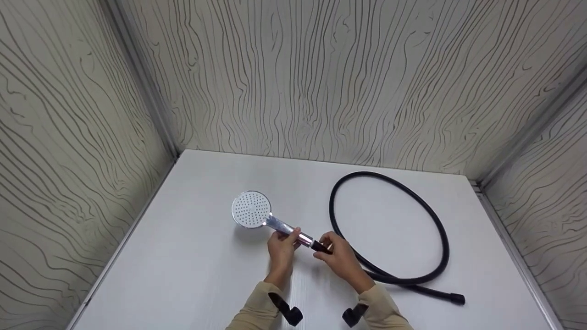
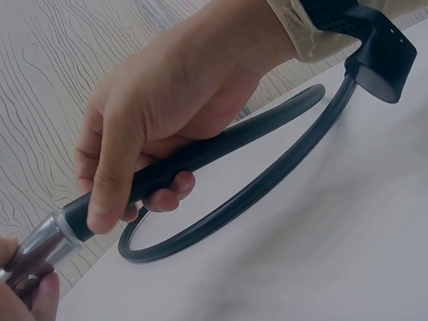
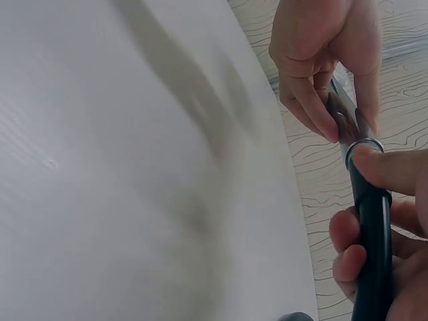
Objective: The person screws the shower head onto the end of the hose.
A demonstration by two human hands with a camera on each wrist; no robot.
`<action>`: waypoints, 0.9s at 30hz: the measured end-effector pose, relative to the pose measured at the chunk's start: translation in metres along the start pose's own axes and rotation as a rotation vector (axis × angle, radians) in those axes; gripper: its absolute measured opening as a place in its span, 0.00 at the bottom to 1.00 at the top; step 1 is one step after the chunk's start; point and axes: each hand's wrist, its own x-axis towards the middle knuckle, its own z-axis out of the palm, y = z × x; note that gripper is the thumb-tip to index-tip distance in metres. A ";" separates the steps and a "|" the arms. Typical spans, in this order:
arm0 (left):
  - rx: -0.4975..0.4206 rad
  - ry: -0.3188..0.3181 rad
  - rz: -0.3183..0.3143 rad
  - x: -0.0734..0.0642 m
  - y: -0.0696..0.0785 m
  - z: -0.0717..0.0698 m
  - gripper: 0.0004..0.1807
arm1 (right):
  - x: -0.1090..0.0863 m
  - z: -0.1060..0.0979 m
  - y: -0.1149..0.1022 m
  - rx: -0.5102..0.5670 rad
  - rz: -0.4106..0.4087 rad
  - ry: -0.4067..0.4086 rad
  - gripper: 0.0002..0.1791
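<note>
In the head view a round chrome hand shower [image 1: 251, 209] with a dotted white spray face is held above the table. My left hand [image 1: 282, 252] grips its chrome handle [image 1: 279, 225] near the lower end, thumb on top. One end of a black shower hose [image 1: 445, 243] meets that handle end. Close by, my right hand [image 1: 343, 261] pinches the hose just behind the joint. In the left wrist view the right hand [image 2: 167, 93] has its fingers round the hose [image 2: 200, 154], against the chrome end [image 2: 50, 244]. Whether the joint is threaded tight, I cannot tell.
The hose loops over the right side of the white table [image 1: 192, 220], its other black end fitting [image 1: 457, 299] lying near the front right. Wood-grain panels [image 1: 293, 82] enclose the table at the back and both sides. A black wrist mount [image 1: 286, 309] sits on the left sleeve.
</note>
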 end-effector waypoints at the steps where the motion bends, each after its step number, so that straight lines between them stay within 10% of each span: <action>1: 0.000 0.004 -0.003 -0.001 0.001 0.000 0.19 | -0.001 0.001 0.000 -0.014 -0.001 0.015 0.14; 9: 0.004 -0.028 -0.009 -0.001 -0.001 -0.001 0.20 | -0.003 0.004 -0.002 -0.147 -0.123 0.102 0.09; 19: 0.014 -0.001 -0.001 -0.002 -0.001 -0.002 0.20 | -0.002 0.002 -0.001 -0.242 -0.216 0.025 0.03; 27: 0.028 0.058 -0.010 -0.002 0.001 -0.001 0.21 | -0.004 0.016 0.001 -0.305 -0.313 0.247 0.08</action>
